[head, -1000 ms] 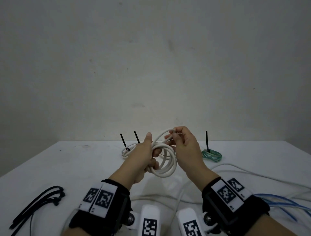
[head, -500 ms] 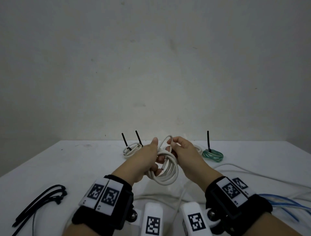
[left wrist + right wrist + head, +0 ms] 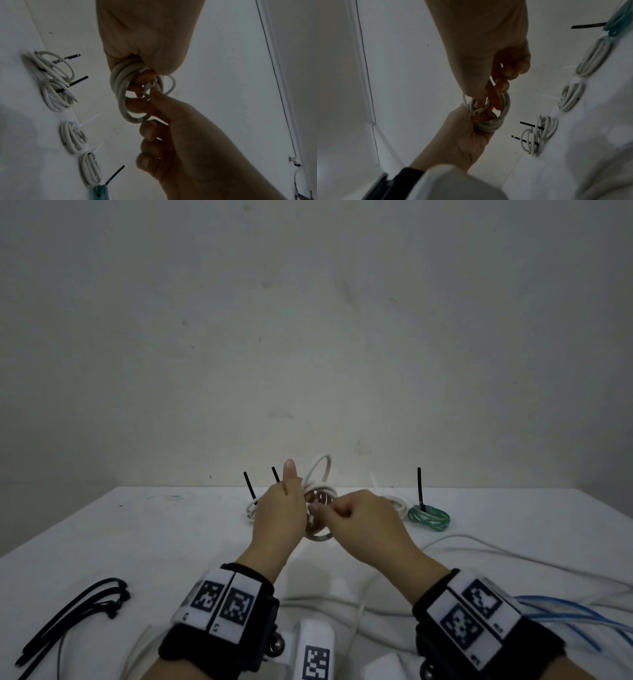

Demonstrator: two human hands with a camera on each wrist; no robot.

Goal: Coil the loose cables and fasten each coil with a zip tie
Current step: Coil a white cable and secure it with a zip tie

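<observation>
Your left hand (image 3: 279, 517) grips the white cable coil (image 3: 318, 501) above the table (image 3: 154, 542), thumb raised, fingers curled around its loops. Your right hand (image 3: 363, 522) pinches a strand of that coil, its fingertips (image 3: 493, 106) inside the ring. Tied coils, among them a green coil (image 3: 429, 517), lie along the far edge; black zip ties (image 3: 73, 616) rest near left.

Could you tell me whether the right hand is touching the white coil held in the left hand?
Touching: the left wrist view shows the right hand pinching a strand of the white coil.
</observation>
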